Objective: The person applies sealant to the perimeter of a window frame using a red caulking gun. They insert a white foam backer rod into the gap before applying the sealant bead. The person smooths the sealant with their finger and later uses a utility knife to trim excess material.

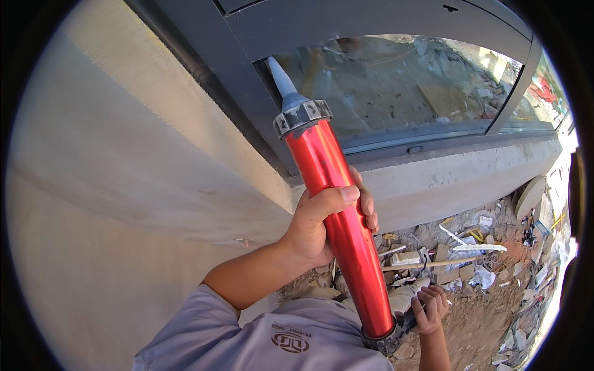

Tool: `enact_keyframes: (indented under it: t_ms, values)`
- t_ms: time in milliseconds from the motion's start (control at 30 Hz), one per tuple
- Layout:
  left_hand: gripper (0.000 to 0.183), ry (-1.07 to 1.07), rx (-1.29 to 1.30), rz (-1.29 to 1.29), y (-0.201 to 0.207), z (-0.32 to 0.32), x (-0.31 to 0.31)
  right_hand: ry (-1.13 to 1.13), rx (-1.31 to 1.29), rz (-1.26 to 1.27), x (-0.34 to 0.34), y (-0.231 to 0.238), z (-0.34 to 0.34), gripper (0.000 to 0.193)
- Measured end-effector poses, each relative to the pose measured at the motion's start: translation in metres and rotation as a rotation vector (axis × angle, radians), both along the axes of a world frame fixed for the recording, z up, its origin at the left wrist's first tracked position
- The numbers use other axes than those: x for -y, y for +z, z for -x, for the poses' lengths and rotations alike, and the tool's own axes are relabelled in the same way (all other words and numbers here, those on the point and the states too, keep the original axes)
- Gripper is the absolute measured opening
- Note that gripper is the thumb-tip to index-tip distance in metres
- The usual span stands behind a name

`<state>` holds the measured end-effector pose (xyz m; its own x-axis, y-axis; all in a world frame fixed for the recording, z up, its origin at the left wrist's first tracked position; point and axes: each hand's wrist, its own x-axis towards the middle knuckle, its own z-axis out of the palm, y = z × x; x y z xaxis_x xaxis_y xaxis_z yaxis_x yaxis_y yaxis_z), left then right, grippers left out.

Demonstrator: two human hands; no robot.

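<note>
A caulking gun [337, 216] with a shiny red barrel runs diagonally upward, away from me. My left hand [334, 213] wraps around the middle of the barrel, thumb on top. Down at the gun's black rear end, the curled fingers of my right hand [431, 307] are on the dark handle, which is mostly hidden. A dirty collar [302, 117] holds the pale grey nozzle [282, 80] at the front. The nozzle's tip lies at the edge of the window glass [396, 93], beside the dark grey frame [247, 80]; whether it touches cannot be made out.
A bare plastered wall [142, 123] rises close on the left. Below the window runs a concrete sill [464, 179]. Rubble [476, 266], paper scraps and a long thin stick [433, 264] litter the dirt ground at the right.
</note>
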<state>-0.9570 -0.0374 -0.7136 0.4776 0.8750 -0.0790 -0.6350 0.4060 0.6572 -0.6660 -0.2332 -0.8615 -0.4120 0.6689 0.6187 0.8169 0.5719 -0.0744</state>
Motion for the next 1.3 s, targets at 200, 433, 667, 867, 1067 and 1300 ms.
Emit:
enact_keyframes:
  t_ms: [200,433,667,867,1067,1300]
  values:
    - [0.037,-0.033,-0.02,0.003,-0.001,-0.017,-0.006,-0.032,-0.02,-0.004,0.003,-0.009,-0.006,0.043]
    - [0.037,-0.07,-0.035,-0.014,0.005,-0.044,-0.008,-0.103,-0.058,-0.007,0.009,-0.007,-0.023,0.04]
    - [0.037,-0.104,-0.01,0.001,0.013,-0.085,-0.011,-0.145,0.013,-0.029,0.014,0.007,-0.065,0.04]
    - [0.037,-0.13,-0.017,0.008,0.021,-0.128,-0.015,-0.187,0.022,-0.069,0.017,0.016,-0.101,0.039]
    - [0.036,-0.172,0.009,0.007,0.029,-0.181,-0.022,-0.238,0.056,-0.072,0.02,0.029,-0.148,0.025]
    - [0.035,-0.235,0.053,-0.016,0.038,-0.251,-0.031,-0.286,0.101,-0.081,0.021,0.05,-0.209,0.025]
